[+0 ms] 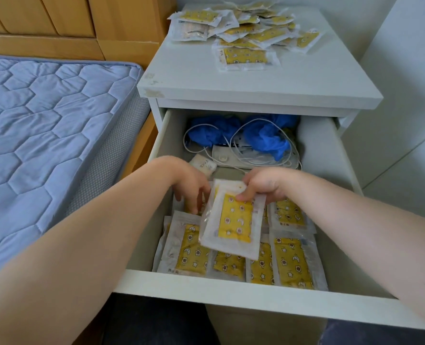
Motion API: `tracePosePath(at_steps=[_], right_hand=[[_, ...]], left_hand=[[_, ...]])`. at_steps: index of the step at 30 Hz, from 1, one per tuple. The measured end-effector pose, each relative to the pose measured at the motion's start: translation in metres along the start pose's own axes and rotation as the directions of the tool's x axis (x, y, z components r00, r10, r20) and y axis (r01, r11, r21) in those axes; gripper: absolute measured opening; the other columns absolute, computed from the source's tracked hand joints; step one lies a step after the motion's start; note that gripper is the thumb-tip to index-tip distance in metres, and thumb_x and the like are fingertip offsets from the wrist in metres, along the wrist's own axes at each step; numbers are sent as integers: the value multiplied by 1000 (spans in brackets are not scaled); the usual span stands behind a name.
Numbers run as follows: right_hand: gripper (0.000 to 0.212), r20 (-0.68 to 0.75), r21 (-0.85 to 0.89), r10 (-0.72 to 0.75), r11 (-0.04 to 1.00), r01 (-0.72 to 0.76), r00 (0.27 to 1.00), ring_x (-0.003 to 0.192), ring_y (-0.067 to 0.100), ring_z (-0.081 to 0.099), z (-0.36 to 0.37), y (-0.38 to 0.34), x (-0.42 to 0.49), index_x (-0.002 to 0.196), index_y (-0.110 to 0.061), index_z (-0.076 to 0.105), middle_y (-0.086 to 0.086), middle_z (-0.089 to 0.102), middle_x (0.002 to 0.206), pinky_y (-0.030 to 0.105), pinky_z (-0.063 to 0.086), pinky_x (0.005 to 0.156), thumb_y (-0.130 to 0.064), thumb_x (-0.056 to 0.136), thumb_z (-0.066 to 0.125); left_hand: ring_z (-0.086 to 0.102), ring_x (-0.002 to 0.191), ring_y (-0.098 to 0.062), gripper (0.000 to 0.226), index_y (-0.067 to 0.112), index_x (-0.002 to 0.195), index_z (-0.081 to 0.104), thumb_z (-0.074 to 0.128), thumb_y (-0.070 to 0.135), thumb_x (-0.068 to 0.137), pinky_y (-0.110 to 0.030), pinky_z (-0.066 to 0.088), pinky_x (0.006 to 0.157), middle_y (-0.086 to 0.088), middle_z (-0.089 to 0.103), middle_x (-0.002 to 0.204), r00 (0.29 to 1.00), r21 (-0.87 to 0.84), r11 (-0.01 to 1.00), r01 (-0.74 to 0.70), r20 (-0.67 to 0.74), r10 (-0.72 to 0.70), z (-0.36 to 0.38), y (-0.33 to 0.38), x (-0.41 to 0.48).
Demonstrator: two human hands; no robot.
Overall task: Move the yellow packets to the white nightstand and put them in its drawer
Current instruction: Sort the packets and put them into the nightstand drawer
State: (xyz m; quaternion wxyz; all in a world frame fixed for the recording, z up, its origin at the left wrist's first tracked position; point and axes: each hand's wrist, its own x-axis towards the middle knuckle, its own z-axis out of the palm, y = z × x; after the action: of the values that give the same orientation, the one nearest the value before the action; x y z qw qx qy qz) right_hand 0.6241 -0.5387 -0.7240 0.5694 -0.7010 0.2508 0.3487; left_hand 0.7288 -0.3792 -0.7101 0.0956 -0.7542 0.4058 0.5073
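Drawer point(328, 155), open, lower centre of frame: front half lined with yellow packets point(291, 260) in loose rows; rear holds blue gloves point(266, 138), white cable point(234, 135) and a small sachet point(203, 165). Right hand point(263, 186): grip closed, thumb on top, on a small stack of packets point(234, 224) held tilted just above the rows. Left hand point(191, 188): fingers curled down beside the stack, touching its edge; whether it pinches anything, cannot tell. Nightstand point(256, 78), upper centre: a loose heap of packets point(246, 33) remains on top, so the task looks partly done. Risks: the slick wrappers could slide out of the stack as it tilts; dropped packets may ride over the neat rows or snag the cable behind. Hidden: count in the held stack; packets beneath both hands; heap's far edge, cut off at frame top.
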Motion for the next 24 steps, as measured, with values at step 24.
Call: tracePosePath(at_steps=[24], right_hand=[[52,106,-982,-135,141,125,985,53,16,43,33,17,12,59,-12,49,-1,46,56,24,35,48,-59,80,63]], left_hand=[[63,95,-16,43,21,124,60,73,23,83,-28,52,82,9,60,94,996,79,997,-11,-83,18,8,8,29]])
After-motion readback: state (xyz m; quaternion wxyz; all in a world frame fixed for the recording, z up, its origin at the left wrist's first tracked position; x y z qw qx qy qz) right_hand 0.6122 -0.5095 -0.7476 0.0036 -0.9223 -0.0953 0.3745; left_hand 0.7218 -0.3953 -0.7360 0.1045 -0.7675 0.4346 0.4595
